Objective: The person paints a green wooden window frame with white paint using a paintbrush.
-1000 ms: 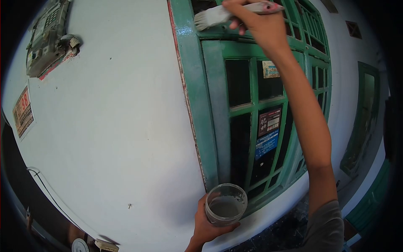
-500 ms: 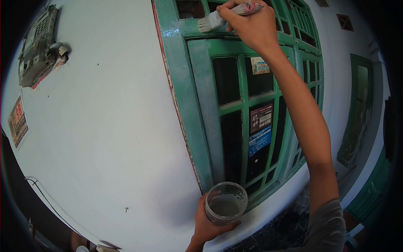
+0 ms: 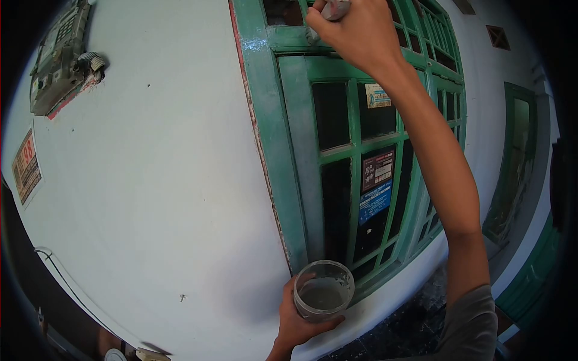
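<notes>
My right hand is closed around the handle of a paintbrush at the top of the green window frame. Most of the bristles are hidden behind my fingers, close to the upper crossbar. Lower down, my left hand wraps round a clear plastic cup with grey-looking liquid in it. Smears mark the inside of the cup's wall. Its open top faces me, beside the lower left corner of the frame. Wet-looking shine shows on the upper left part of the frame.
White wall fills the left side, with an electric meter and a paper notice on it. Stickers are on the dark panes. A second green-framed window and dark floor tiles lie to the right.
My right hand has turned and risen slightly, so the brush's bristles, plainly visible before, are now mostly hidden. The view has shifted a little. My left hand still holds the cup.
</notes>
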Demonstrator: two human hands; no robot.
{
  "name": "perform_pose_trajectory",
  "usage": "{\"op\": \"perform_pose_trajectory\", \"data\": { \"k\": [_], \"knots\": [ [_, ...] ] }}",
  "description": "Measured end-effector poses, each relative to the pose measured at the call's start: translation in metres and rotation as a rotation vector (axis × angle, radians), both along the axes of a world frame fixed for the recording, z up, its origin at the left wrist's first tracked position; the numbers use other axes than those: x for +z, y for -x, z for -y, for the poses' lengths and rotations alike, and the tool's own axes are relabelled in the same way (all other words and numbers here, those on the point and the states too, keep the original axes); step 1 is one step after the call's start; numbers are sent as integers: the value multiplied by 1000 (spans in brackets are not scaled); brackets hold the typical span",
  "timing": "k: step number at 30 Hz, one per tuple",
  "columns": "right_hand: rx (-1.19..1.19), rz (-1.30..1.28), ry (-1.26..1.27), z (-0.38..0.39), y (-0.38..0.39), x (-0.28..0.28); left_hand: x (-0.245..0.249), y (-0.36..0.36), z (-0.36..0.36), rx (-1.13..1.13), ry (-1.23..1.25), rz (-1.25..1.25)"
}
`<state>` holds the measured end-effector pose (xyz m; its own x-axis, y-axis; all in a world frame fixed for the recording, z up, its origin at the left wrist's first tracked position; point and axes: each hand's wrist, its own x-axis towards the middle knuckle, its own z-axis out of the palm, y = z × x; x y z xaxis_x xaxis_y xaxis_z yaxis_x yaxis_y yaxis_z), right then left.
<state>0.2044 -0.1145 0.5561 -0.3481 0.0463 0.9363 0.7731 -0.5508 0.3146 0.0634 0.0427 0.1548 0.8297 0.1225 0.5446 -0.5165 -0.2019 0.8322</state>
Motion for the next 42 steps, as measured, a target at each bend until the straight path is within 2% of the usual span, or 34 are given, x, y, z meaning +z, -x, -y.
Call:
{"op": "perform_pose_trajectory", "data": {
  "k": [3,5,8,11,14,19,23,27,31,34,38,39,42],
  "knots": [
    [184,-54,-84,17,13,3,1,1,1,-5,27,20],
    [457,-201,-154,38,8,10,2,3,-1,3,26,10],
    [538,-223,-121,78,-26,18,-2,3,-2,-6,33,40],
    [561,-291,-117,88,-47,10,-3,-2,2,-23,22,59],
    [690,-375,-57,81,-68,0,-3,-7,8,-39,-22,67],
    [535,-434,-76,112,-128,-7,0,-11,18,-50,-30,47],
    [409,-473,-193,151,-150,-12,-1,-14,18,-15,-17,44],
    [-36,-375,-369,183,-160,-14,-1,-15,16,-4,33,36],
    [-355,-303,-406,198,-171,-13,1,-15,16,30,18,49],
    [-359,-212,-244,179,-175,-10,-1,-18,17,34,19,64],
    [-132,-320,-197,132,-146,-18,-3,-20,15,42,14,55],
    [13,-320,-204,117,-134,-23,-3,-21,16,46,21,50],
    [246,-257,-122,81,-95,-25,2,-22,19,43,9,44]
  ]
}}
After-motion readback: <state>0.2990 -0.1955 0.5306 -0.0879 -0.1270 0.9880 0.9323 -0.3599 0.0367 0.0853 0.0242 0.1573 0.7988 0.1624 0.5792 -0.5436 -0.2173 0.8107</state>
